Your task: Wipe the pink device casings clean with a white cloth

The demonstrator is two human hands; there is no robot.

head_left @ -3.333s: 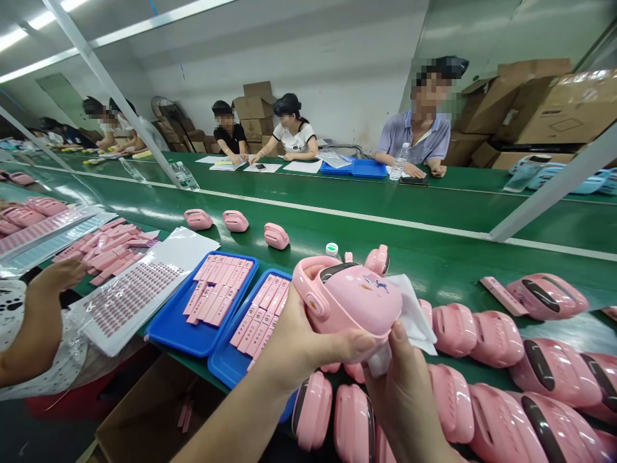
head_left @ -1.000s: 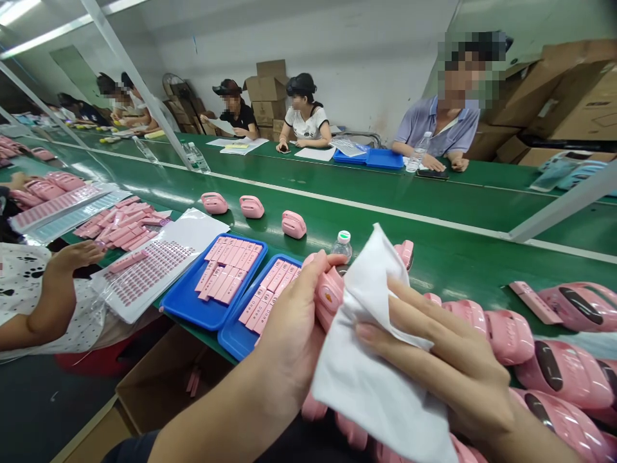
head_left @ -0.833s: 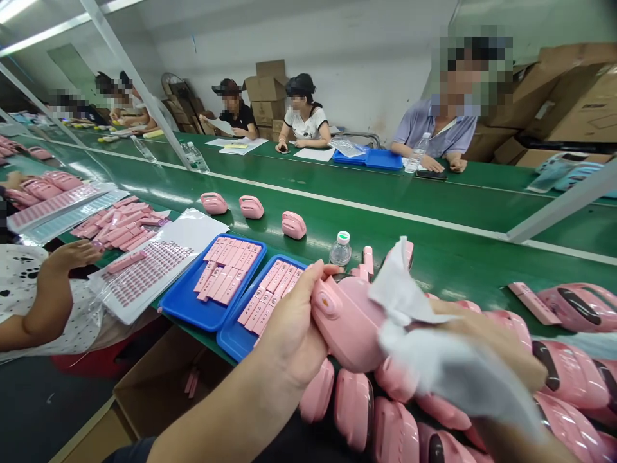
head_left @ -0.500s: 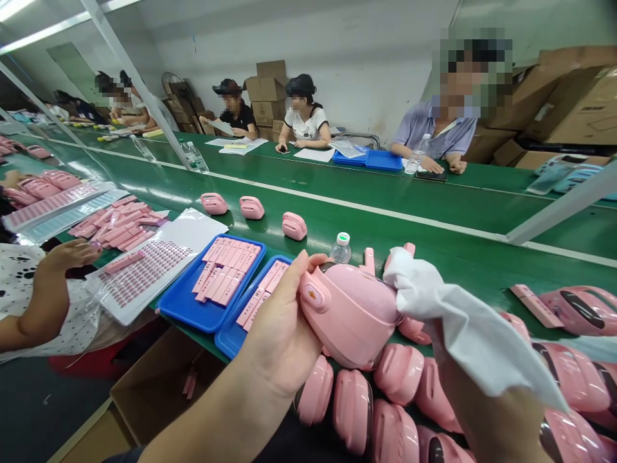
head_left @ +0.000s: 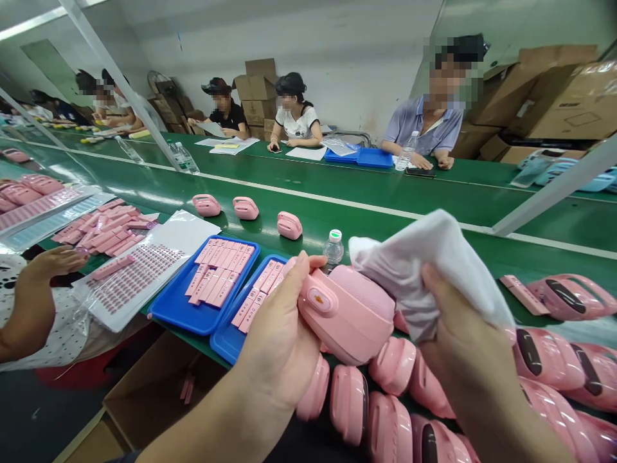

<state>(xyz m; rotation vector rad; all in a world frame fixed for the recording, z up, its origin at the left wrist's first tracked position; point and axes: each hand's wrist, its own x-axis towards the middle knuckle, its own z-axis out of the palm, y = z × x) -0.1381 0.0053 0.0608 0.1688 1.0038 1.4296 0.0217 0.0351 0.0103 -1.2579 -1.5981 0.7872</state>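
A pink speaker-like casing (head_left: 349, 315) with a mesh panel and an oval badge rests in my left hand (head_left: 282, 334), whose fingers and thumb wrap its left side. My right hand (head_left: 457, 328) grips a white cloth (head_left: 424, 270), bunched between thumb and fingers. The cloth's left end hangs close to the casing's upper right side; whether they touch is unclear. Below and right of the held casing, several similar pink casings (head_left: 348, 402) stand close together on the green table.
Two blue trays (head_left: 180, 315) of pink bars lie left of my hands. A bottle (head_left: 333, 247) stands behind the casing. Three pink casings (head_left: 290, 225) stand farther back. At the left is another person's hand (head_left: 60, 260) near a sticker sheet (head_left: 130, 283). People sit across the table.
The cloth has lifted and spread, and my right hand now shows in front of it rather than under it. The held casing has tilted slightly. The whole view has shifted a little.
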